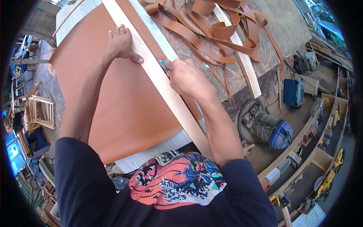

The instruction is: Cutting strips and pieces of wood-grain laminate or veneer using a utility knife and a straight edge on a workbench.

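Observation:
A large brown leather sheet (128,109) lies over a pale board (159,151), its near edge hanging in a curve. Across the sheet runs a long, straight, light wooden strip (162,81). My left hand (121,44) presses down on the leather and the left edge of this strip, fingers and thumb apart. On the strip's other side, my right hand (187,77) is closed around a small blue cutter (163,65), whose tip is by the strip's right edge. Most of the cutter is hidden inside my fist. A narrow band of leather (141,26) shows to the right of the strip.
Curled leather strips (223,30) lie piled on the worn workbench (280,22), beside another wooden slat (247,72). To the right, a shop vacuum (268,128) and a blue box (293,92) stand near shelving with yellow tools (326,181). Wooden frames (41,109) stand at left.

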`<state>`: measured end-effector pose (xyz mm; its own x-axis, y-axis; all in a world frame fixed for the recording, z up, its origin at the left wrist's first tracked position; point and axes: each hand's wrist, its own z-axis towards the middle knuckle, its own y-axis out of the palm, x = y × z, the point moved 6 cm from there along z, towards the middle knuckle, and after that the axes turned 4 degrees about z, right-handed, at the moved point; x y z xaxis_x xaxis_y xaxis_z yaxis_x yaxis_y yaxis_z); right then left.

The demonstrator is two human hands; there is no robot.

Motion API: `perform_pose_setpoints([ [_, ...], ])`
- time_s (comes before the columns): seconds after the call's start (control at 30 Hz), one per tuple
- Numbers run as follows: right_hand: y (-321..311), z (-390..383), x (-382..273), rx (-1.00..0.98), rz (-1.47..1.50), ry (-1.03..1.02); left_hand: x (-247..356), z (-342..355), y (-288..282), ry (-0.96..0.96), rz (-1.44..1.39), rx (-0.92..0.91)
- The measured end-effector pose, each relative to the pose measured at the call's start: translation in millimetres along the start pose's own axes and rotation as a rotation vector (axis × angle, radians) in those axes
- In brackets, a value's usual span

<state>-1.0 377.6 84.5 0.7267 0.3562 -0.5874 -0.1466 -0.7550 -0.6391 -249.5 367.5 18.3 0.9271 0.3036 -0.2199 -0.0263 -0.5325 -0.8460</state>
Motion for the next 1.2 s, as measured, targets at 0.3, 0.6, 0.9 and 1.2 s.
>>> perform_pose_setpoints([
  [0.3, 8.3, -33.9, 13.6, 0.000, -0.003, -0.027, -2.4, 4.5, -2.4, 0.000, 0.002, 0.022],
  [0.6, 22.3, -59.9, 28.1, 0.022, 0.007, -0.044, 0.5, 2.2, -4.9, 0.004, -0.006, 0.029],
  [0.9, 30.8, -75.9, 40.2, 0.058, 0.015, -0.047, 0.2, 2.7, -5.8, 0.013, 0.018, 0.038],
  [1.2, 36.0, -81.7, 44.5, 0.118, -0.019, -0.051, 5.5, 0.0, -0.2, 0.107, -0.002, 0.153],
])
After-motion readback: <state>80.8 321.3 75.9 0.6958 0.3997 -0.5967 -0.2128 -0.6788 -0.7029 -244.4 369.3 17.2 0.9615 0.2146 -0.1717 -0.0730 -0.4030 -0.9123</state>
